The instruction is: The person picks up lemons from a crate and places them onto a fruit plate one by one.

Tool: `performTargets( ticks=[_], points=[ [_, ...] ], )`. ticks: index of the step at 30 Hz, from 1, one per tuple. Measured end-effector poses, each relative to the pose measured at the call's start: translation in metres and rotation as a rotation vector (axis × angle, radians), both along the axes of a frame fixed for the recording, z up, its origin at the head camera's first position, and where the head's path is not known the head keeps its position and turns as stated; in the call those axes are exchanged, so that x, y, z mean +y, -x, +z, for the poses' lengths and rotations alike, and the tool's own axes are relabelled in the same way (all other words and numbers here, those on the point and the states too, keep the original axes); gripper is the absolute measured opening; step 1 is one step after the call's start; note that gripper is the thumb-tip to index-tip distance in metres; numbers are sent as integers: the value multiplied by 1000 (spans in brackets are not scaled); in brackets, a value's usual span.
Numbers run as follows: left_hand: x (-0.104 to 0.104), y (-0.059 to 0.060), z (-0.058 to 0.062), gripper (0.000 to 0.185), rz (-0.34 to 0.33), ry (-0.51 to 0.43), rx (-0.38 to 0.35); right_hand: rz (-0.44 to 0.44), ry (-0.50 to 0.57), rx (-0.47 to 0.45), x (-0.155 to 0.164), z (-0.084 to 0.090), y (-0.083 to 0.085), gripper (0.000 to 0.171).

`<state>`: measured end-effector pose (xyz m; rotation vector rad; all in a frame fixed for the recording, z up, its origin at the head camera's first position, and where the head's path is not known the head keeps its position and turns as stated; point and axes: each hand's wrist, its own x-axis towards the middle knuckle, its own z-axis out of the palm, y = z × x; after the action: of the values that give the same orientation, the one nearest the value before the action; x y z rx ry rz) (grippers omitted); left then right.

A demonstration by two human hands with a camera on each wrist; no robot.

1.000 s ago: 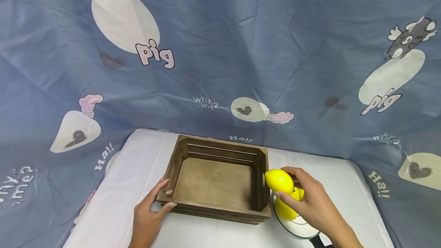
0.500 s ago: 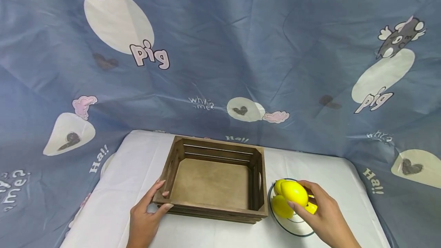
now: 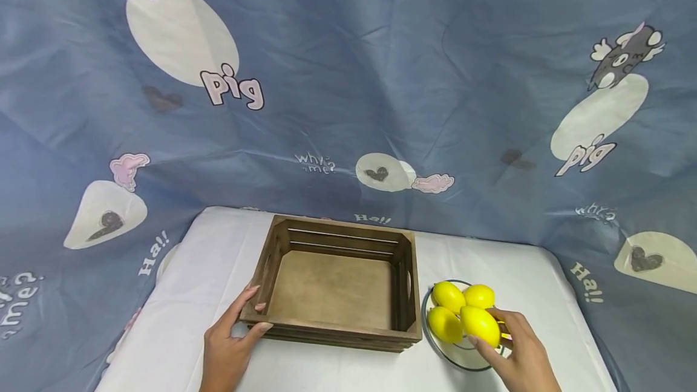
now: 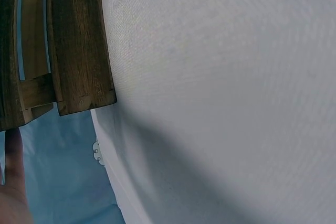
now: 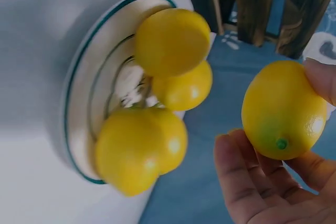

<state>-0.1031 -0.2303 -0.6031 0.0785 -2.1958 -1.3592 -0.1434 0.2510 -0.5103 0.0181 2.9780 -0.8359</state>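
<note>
My right hand [image 3: 517, 352] pinches a lemon [image 3: 480, 325] over the plate [image 3: 430, 337]; left hand [image 3: 231, 343] grips the crate [image 3: 332, 286] steady.

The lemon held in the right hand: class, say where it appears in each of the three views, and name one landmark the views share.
Head view: the held lemon sits low right, in the right hand, over the plate.
Left wrist view: not in it.
Right wrist view: right of centre, pinched between fingers and thumb, apart from the plate's lemons.
Shared landmark: the wooden crate, at upper left in the left wrist view and along the top in the right wrist view.
</note>
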Motion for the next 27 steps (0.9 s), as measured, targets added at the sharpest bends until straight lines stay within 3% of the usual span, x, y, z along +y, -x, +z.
performTargets(
  ticks=[6, 11, 27],
  points=[
    [-1, 0, -3, 80, -4, 8, -21, -83, 32, -92, 10, -8, -4, 74],
    [-2, 0, -5, 80, 5, 22, -14, -127, 46, -110, 13, -20, -7, 76],
    [-3, 0, -3, 80, 0, 5, -9, -149, 24, -144, 17, -63, -7, 80]
  ],
)
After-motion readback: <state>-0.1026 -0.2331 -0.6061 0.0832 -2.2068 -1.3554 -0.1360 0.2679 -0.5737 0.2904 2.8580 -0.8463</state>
